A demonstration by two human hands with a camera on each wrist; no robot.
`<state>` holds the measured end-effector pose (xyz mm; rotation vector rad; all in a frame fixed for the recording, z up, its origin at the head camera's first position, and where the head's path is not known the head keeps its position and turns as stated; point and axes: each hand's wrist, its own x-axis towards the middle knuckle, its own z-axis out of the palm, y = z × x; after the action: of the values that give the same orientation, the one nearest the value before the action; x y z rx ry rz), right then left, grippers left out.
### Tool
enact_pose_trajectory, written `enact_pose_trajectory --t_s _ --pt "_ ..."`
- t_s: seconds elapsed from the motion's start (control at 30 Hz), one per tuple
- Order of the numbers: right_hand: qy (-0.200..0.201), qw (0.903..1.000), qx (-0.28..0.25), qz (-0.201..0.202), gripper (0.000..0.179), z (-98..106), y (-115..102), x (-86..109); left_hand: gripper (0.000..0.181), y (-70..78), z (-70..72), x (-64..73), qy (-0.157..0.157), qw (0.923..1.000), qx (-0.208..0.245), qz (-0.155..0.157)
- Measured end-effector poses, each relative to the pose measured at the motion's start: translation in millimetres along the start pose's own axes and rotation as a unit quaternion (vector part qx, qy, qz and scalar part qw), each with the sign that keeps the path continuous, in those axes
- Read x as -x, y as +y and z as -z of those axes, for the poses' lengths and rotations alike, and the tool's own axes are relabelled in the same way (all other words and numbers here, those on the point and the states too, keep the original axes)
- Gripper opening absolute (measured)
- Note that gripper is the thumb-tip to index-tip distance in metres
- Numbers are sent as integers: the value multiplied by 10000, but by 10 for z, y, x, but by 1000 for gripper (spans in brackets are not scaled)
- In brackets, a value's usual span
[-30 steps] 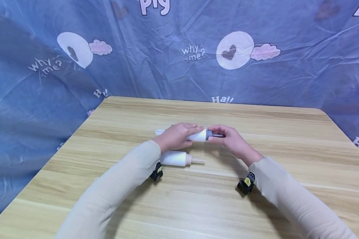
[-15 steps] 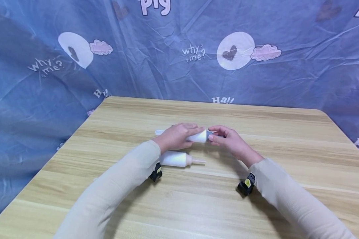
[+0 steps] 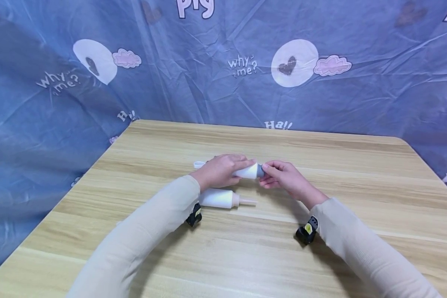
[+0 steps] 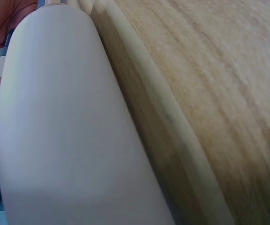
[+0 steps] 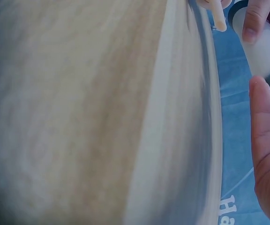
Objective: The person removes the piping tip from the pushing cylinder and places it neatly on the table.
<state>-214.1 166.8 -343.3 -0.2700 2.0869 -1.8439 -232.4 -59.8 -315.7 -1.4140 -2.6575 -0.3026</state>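
Observation:
A white bottle-shaped cylinder [image 3: 250,171] with a grey collar [image 3: 260,170] lies sideways under my left hand [image 3: 223,169], which grips its body from above. My right hand [image 3: 283,176] pinches the grey collar between thumb and fingers. The thin stem beyond that collar is hidden by the right hand in the head view. In the right wrist view, the right thumb [image 5: 261,101] lies along the collar's edge. Nearer me lies a second white cylinder [image 3: 217,198] with a pale pink collar and thin stem; it fills much of the left wrist view. My left wrist covers its rear end.
A white loop [image 3: 198,164] shows just left of the left hand. Everything rests on a wood-grain table [image 3: 238,256]. A blue printed cloth [image 3: 208,82] hangs behind the table and along its left side. Black wrist cameras [image 3: 306,232] sit below both wrists.
My right fingers have shifted around the grey collar, the thumb moving up and over and the other fingers down below it. The left hand and the second cylinder stay in place.

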Motion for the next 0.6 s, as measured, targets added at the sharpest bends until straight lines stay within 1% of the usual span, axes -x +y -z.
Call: enact_pose_trajectory --t_s 0.07,0.13,0.37,0.6 --pt "33 9999 -28 -102 31 -3 -10 3 58 7 6 -2 -61 10000 25 23" --pt "37 10000 -35 -80 30 -3 -18 6 58 10 9 -4 -84 10000 34 30" --pt "144 9997 -47 216 43 -14 -42 18 59 -13 17 -3 -97 9999 -102 74" --pt "253 9993 50 257 40 -23 -25 0 59 -17 20 6 -152 9997 -100 131"
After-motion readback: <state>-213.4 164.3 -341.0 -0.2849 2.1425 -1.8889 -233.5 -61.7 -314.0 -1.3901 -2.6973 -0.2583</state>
